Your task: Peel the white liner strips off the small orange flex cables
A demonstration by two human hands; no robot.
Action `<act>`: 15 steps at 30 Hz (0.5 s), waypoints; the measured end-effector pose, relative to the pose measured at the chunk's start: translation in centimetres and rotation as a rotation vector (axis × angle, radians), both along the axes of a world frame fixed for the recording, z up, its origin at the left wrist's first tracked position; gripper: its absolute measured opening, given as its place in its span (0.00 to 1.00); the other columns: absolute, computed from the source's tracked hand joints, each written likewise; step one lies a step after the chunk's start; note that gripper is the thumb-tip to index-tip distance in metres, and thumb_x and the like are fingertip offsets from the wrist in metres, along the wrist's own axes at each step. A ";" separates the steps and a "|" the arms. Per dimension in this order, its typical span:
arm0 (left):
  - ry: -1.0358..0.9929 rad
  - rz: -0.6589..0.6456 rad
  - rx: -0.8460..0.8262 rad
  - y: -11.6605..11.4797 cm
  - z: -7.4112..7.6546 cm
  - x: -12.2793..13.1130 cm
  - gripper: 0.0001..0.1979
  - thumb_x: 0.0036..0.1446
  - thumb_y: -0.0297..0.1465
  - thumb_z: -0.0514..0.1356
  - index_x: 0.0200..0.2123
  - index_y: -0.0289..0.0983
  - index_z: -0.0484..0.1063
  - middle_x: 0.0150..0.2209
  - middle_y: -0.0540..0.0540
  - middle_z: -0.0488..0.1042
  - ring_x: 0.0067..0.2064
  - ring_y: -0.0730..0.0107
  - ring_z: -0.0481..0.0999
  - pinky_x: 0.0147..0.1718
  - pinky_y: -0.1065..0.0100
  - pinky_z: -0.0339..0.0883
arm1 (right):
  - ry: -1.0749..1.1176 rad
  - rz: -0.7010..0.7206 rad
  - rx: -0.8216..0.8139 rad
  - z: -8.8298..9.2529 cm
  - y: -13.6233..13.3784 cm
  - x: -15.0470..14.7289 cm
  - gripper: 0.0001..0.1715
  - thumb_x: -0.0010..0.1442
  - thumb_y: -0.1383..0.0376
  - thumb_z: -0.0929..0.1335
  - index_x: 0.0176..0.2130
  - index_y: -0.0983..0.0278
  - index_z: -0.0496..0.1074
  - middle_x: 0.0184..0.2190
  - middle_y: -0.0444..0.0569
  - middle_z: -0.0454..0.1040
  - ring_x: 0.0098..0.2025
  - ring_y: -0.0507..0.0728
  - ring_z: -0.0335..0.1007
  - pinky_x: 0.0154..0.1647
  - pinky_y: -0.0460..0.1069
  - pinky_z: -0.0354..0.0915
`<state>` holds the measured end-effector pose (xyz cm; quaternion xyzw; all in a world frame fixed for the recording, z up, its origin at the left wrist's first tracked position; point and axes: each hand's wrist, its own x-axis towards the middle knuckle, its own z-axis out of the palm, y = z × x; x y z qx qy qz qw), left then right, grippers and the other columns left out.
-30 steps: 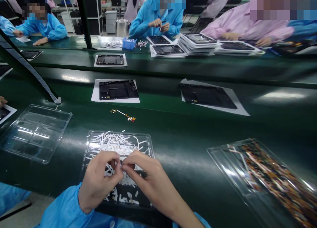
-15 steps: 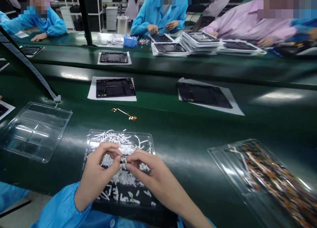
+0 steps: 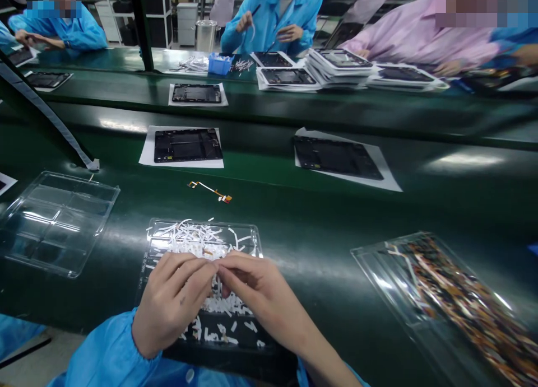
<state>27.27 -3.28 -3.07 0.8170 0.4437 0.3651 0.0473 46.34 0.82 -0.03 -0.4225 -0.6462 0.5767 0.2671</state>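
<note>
One head-worn view — looking forward and down, close over the green bench (image 3: 319,247).

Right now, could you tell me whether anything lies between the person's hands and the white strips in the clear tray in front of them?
Nothing visible does. The left hand and right hand meet fingertip to fingertip directly over the white strips in the clear tray. Whether they pinch a strip is hidden by the fingers.

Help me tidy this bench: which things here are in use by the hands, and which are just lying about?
In use:
left hand
right hand
clear tray of white strips

Lying about:
empty clear tray
loose flex cable
tray of orange cables
black frames on paper
</note>
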 end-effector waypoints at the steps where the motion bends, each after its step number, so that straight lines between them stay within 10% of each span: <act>1: 0.007 0.003 -0.010 0.0 0.0 0.0 0.13 0.66 0.22 0.61 0.53 0.35 0.71 0.43 0.42 0.83 0.45 0.57 0.79 0.42 0.57 0.74 | -0.002 0.000 -0.001 0.0 0.0 0.0 0.16 0.70 0.59 0.66 0.36 0.61 0.81 0.26 0.45 0.74 0.30 0.55 0.72 0.33 0.49 0.66; 15: -0.242 0.167 -0.276 0.8 0.1 -1.5 0.14 0.62 0.19 0.58 0.46 0.42 0.69 0.38 0.49 0.74 0.39 0.64 0.75 0.41 0.63 0.72 | -0.173 -0.043 0.196 0.6 -0.2 0.9 0.12 0.69 0.62 0.66 0.35 0.59 0.77 0.33 0.47 0.77 0.39 0.59 0.70 0.42 0.53 0.64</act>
